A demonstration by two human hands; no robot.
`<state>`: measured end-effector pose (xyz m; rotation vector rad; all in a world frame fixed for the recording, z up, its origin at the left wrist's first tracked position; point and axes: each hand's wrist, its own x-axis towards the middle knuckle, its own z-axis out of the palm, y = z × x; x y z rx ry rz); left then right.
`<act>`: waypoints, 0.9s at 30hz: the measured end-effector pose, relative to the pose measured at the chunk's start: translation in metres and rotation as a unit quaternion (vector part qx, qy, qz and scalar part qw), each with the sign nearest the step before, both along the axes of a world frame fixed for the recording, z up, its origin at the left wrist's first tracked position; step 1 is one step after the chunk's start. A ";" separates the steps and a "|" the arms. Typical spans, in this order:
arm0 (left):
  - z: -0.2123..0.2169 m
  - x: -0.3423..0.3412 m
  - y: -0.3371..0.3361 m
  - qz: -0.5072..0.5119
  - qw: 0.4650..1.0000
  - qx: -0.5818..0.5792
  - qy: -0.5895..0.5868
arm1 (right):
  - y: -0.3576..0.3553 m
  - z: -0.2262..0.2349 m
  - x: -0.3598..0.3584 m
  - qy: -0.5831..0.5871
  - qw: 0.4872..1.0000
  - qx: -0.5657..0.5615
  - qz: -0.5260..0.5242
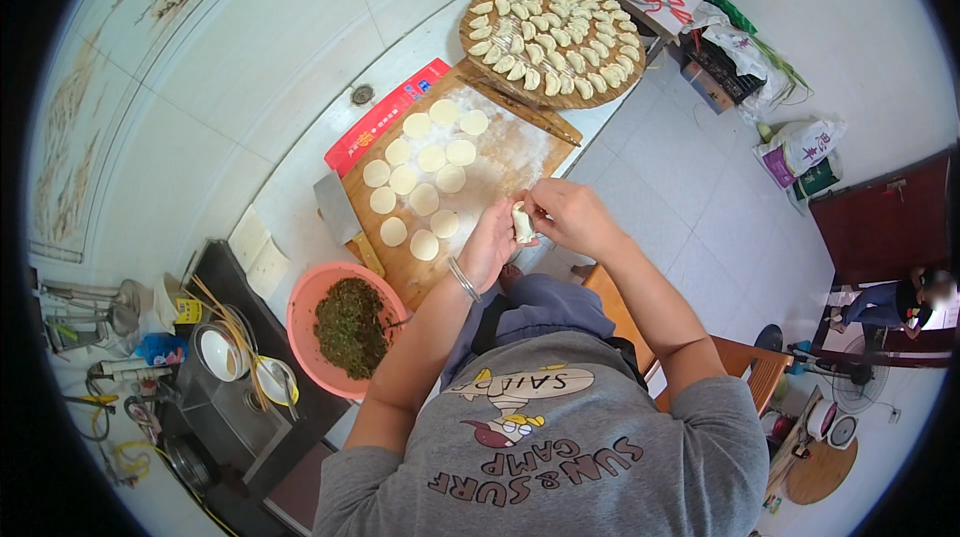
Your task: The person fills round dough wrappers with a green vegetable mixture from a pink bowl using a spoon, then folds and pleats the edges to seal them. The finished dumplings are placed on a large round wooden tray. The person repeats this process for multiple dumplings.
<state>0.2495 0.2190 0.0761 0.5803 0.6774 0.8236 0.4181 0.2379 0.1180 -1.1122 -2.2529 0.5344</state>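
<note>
Pale tiled walls (300, 27) and a tiled floor (655, 152) surround a white counter (295, 237), all bending toward the rim of the fisheye view. On the counter lies a wooden board (515, 172) dusted with flour, and round dough wrappers (424, 200) are spread over its left part, most of them lying flat and separate. Just off the board's near right corner, in front of the person's body, the left hand (488, 245) is curled around a pale dumpling (523, 224), supporting it from the left, while the right hand (570, 215) closes its fingertips on the dumpling's other side; the fingers partly hide its edge. A metal bangle (463, 280) circles the left wrist. Beside the board's left edge rests a cleaver (338, 209), and nearer the person stands a pink bowl (300, 322) of dark green filling (350, 329). A red package (385, 119) lies along the board's far left edge. Beyond the board, a round wooden tray (466, 40) carries many shaped dumplings (555, 27) in curving rows.
</note>
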 end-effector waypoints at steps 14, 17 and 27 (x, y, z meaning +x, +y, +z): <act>0.007 -0.013 0.004 -0.083 0.997 0.003 -0.005 | 0.013 0.005 0.011 -0.003 0.994 0.028 0.103; 0.008 -0.014 0.004 -0.094 0.995 0.001 0.015 | 0.012 0.005 0.008 0.003 0.994 0.022 0.110; 0.004 -0.021 0.004 -0.110 0.993 -0.001 0.035 | 0.008 0.007 -0.001 0.011 0.995 0.012 0.096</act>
